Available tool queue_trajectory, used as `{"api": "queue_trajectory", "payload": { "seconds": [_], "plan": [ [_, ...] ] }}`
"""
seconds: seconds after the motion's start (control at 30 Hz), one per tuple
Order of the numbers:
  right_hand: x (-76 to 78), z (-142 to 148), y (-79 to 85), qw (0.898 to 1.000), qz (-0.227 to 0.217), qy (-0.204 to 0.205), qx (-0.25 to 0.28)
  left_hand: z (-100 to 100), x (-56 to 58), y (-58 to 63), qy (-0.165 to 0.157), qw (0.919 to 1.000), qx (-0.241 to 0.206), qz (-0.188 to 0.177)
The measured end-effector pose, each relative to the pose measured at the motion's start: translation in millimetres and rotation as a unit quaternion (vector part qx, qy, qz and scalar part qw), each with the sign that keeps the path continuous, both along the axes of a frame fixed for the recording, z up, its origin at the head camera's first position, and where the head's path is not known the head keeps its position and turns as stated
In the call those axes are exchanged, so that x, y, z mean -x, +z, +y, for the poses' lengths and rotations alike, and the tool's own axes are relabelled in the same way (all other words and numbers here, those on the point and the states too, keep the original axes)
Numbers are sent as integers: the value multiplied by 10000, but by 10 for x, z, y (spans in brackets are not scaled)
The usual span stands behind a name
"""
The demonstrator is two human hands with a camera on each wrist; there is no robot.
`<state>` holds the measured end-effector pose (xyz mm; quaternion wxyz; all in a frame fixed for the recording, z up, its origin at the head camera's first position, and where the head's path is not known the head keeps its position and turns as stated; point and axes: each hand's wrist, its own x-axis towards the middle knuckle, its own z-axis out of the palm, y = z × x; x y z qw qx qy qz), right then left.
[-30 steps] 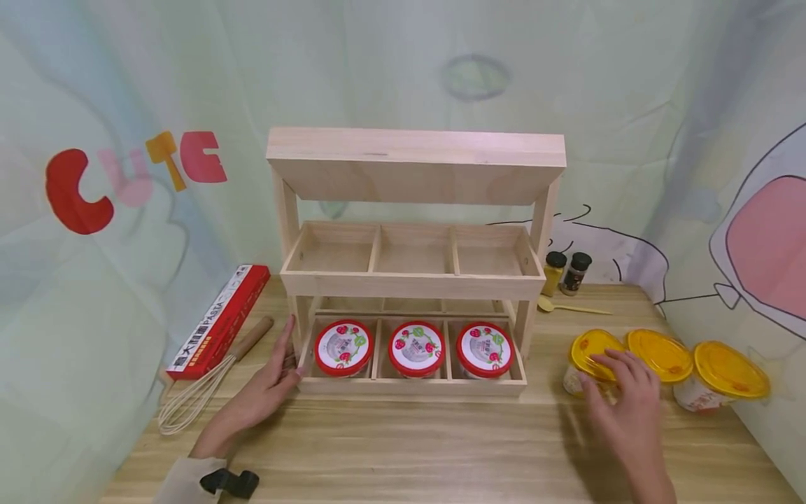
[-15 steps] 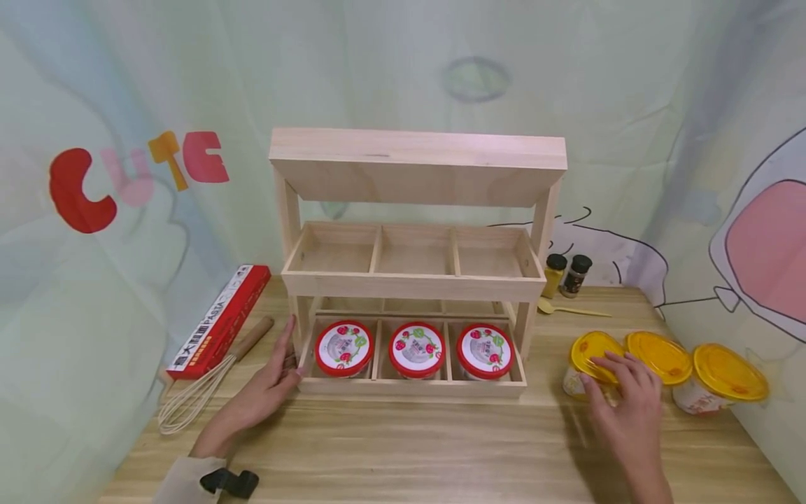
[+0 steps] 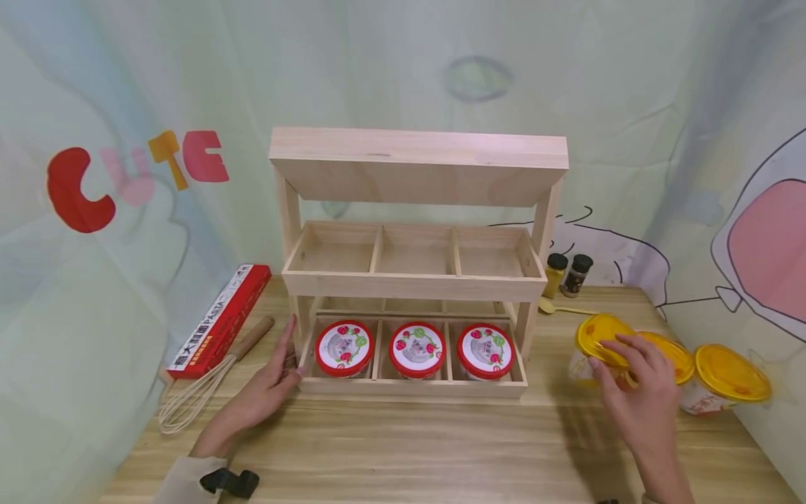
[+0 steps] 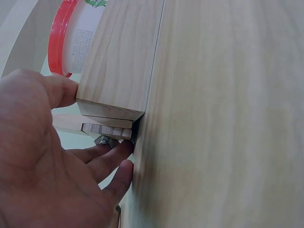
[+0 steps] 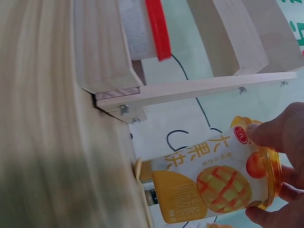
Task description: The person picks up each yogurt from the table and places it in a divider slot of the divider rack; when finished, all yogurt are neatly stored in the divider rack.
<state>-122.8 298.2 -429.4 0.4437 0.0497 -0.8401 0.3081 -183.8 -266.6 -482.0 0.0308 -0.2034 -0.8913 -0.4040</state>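
My right hand (image 3: pixel 651 399) pinches a cup with a yellow lid (image 3: pixel 598 336) by its lid, thumb on one side and fingers on the other. In the right wrist view a mango is printed on this cup (image 5: pixel 204 175), and its base is off the table. My left hand (image 3: pixel 267 388) rests at the lower left corner of a wooden rack (image 3: pixel 412 287). In the left wrist view its thumb touches the front corner and its other fingers extend along the side. Three red-rimmed tubs, such as the middle tub (image 3: pixel 417 350), sit in the bottom tray's compartments.
Two more yellow-lidded cups stand at the right, one the far-right cup (image 3: pixel 727 378). Behind are spice jars (image 3: pixel 575 275) and a wooden spoon (image 3: pixel 567 309). A pasta box (image 3: pixel 220 322) and a whisk (image 3: pixel 214 381) lie left of the rack. A printed curtain (image 3: pixel 403 63) surrounds the table.
My right hand has lifted the nearest yellow-lidded cup slightly; it now sits higher, a little to the right, overlapping the middle cup. My left hand has stayed at the rack's corner.
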Motion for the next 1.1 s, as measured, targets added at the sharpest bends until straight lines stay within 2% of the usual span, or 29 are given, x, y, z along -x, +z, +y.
{"api": "queue_trajectory", "payload": {
  "seconds": [0.3, 0.57, 0.93, 1.1],
  "plan": [
    [32, 53, 209, 9997, -238, -25, 2, -12, -9, 3, 36, 9999, -12, -156],
    [152, 34, 488, 9994, -277, 71, -176, -12, -3, -3, -8, 9998, -45, -208],
    [320, -23, 992, 9985, 49, 278, -476, -10, -10, -8, -42, 9998, -80, -198],
    [378, -59, 1164, 9970, 231, 383, -624, -12, -6, -1, -61, 9996, -119, -263]
  ]
}}
